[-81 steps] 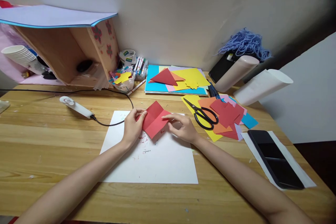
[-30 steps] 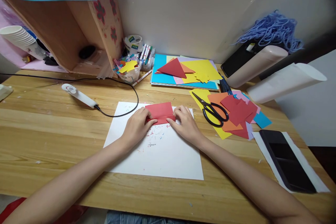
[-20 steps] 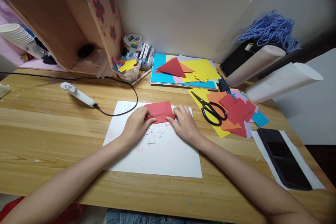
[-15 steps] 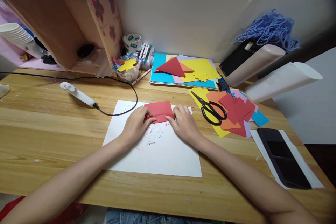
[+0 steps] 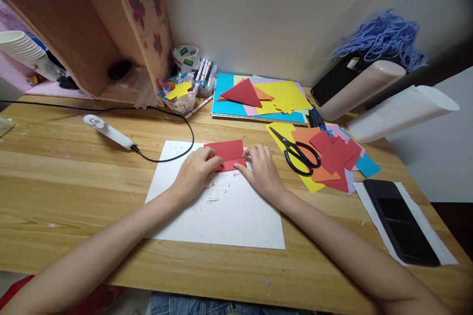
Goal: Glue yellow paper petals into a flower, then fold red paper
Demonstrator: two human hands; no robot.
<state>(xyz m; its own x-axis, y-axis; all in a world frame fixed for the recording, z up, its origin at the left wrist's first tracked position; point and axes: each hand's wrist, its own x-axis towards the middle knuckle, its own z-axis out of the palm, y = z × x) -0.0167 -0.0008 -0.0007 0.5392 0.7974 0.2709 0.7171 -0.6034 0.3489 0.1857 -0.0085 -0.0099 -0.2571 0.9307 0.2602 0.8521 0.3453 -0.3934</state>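
A small red sheet of paper (image 5: 228,150) with a crease across it lies on a larger white sheet (image 5: 236,221) marked with coloured strokes. My left hand (image 5: 195,170) presses its curled fingers on the left part of the red paper, its thumb mostly tucked out of sight. At the right edge, my right hand (image 5: 263,172) grips the red paper between thumb and bent fingers. The folded strip along the paper's lower side is partly covered by my fingers.
Black-handled scissors (image 5: 295,151) lie on coloured paper pieces (image 5: 334,155) to the right, near a phone (image 5: 401,221). A corded white tool (image 5: 109,132) rests at left. Behind stand a tub of scraps (image 5: 183,103), a paper stack (image 5: 225,93) and a cardboard box (image 5: 157,44).
My left hand has slid slightly right over the red paper, and its thumb has gone under the fingers. The red paper has tilted a little, and my right hand stays at its right edge.
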